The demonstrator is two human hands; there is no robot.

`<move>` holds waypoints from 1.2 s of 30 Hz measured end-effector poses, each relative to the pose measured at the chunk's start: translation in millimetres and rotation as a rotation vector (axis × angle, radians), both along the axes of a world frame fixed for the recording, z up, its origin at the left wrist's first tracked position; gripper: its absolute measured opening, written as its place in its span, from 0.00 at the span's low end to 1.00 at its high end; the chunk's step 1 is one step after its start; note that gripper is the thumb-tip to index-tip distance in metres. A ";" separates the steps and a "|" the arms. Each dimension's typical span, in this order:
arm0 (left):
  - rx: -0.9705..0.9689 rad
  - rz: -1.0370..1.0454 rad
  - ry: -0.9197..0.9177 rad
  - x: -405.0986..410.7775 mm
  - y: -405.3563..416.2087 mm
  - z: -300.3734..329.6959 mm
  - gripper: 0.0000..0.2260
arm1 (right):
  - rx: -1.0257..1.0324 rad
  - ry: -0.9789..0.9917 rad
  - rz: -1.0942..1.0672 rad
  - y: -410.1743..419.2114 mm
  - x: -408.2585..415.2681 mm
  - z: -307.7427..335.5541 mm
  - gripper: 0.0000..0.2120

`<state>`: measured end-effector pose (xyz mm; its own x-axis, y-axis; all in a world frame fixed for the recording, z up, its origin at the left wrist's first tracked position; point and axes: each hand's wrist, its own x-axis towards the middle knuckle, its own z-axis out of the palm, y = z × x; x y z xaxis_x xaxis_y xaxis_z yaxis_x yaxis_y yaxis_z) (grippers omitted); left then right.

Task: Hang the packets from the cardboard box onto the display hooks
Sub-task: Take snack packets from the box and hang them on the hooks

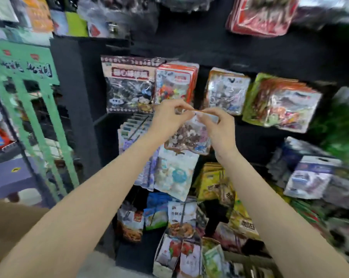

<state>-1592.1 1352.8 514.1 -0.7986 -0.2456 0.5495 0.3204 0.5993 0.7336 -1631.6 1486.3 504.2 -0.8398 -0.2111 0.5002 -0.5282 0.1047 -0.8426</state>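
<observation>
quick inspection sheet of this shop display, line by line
surface: black display wall, packets hanging in rows
job's things: clear packet held by its top edge in front of the wall; hooks hidden; brown box corner at lower left
clutter: snack packets crowded below, white carton at the bottom
grip: left hand and right hand both pinch the packet's top
cables: nothing seen
surroundings: green rack and purple stool on the left; edges blurred

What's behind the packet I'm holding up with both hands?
Behind the packet the dark display board and a pale packet hanging lower show. Any hook directly behind it is covered by the packet and both hands.
</observation>
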 end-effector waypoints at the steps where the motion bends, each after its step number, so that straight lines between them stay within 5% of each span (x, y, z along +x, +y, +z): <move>1: -0.015 -0.014 0.021 -11.1 12.9 8.1 0.01 | -0.015 0.006 -0.038 11.7 -6.7 6.4 0.03; 19: 0.051 0.000 0.142 -103.2 70.1 64.4 0.04 | -0.067 0.074 -0.175 51.9 -90.3 66.2 0.04; 25: 0.019 -0.007 0.025 -113.0 64.7 65.4 0.06 | 0.056 0.056 -0.227 52.4 -109.0 64.6 0.04; 29: -0.151 0.095 -0.046 -121.5 61.2 65.5 0.10 | 0.310 0.262 -0.443 50.6 -116.2 63.1 0.09; 33: -0.684 0.331 0.002 -122.1 67.2 61.7 0.20 | 0.667 0.504 -0.700 45.8 -119.4 55.2 0.19; 36: -0.885 0.416 0.043 -128.9 70.4 57.1 0.25 | 0.760 0.594 -0.724 43.0 -121.9 49.2 0.20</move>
